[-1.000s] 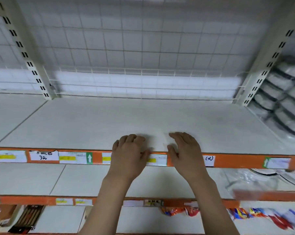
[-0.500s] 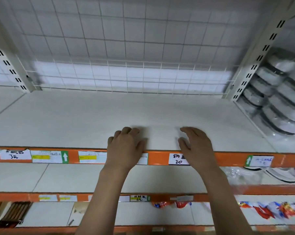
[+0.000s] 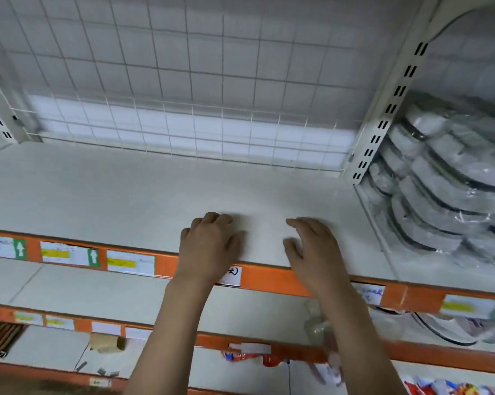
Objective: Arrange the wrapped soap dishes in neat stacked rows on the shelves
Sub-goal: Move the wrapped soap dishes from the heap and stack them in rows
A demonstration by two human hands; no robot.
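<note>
Both hands rest at the front edge of the white shelf (image 3: 126,195), holding nothing. The left hand (image 3: 209,246) has its fingers loosely curled on the shelf surface; the right hand (image 3: 314,249), just beside it, lies with fingers relaxed and slightly spread. The wrapped soap dishes (image 3: 445,178) sit in leaning stacked rows well off to the right of the right hand, past the slotted upright (image 3: 388,109).

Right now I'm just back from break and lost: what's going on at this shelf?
A person rests both hands on the front of a bare shelf, the left hand and right hand holding nothing. Wrapped soap dishes already sit in stacked rows in the next bay to the right.
</note>
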